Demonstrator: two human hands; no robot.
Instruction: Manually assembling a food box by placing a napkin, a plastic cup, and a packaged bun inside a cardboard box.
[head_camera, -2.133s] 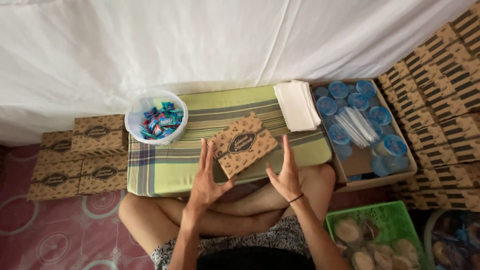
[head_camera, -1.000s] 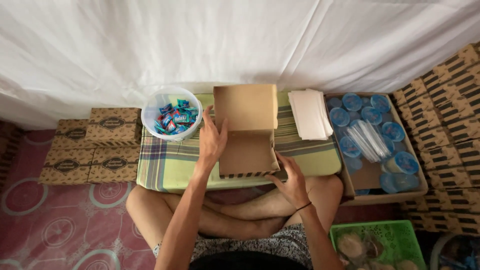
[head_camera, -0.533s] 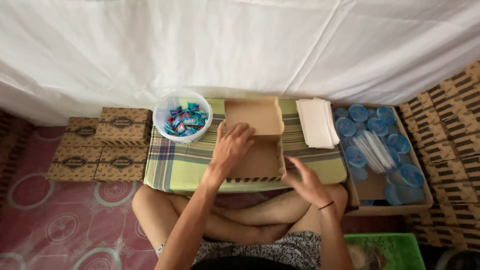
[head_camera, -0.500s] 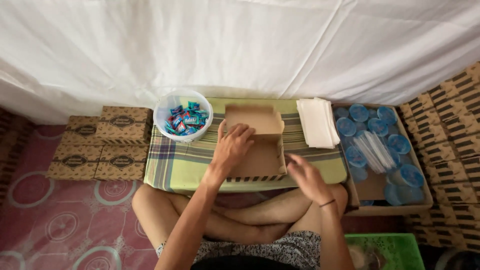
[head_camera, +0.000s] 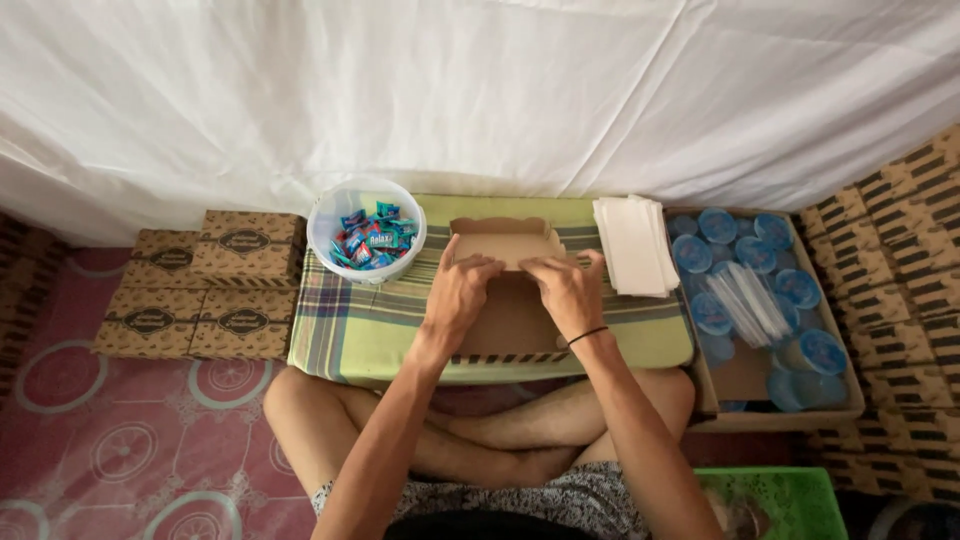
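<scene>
A brown cardboard box (head_camera: 510, 325) lies open on a low table covered with a green plaid cloth (head_camera: 370, 330). Its lid flap (head_camera: 503, 238) tilts toward me at the far side. My left hand (head_camera: 460, 290) presses on the box's left part, fingers bent over the flap's edge. My right hand (head_camera: 565, 290), with a black band on the wrist, rests on the right part, fingertips at the same edge. Both hands touch the box side by side.
A white bowl of wrapped candies (head_camera: 366, 235) stands left of the box, a stack of white napkins (head_camera: 633, 245) right of it. A carton of blue-lidded cups (head_camera: 765, 300) sits at the right. Closed brown boxes are stacked at left (head_camera: 200, 290) and right (head_camera: 900, 230). A green basket (head_camera: 775, 500) sits near my knee.
The flat box was unfolded and its lid stood upright. Now the lid has tipped down toward me and both hands have come together on the box's far edge.
</scene>
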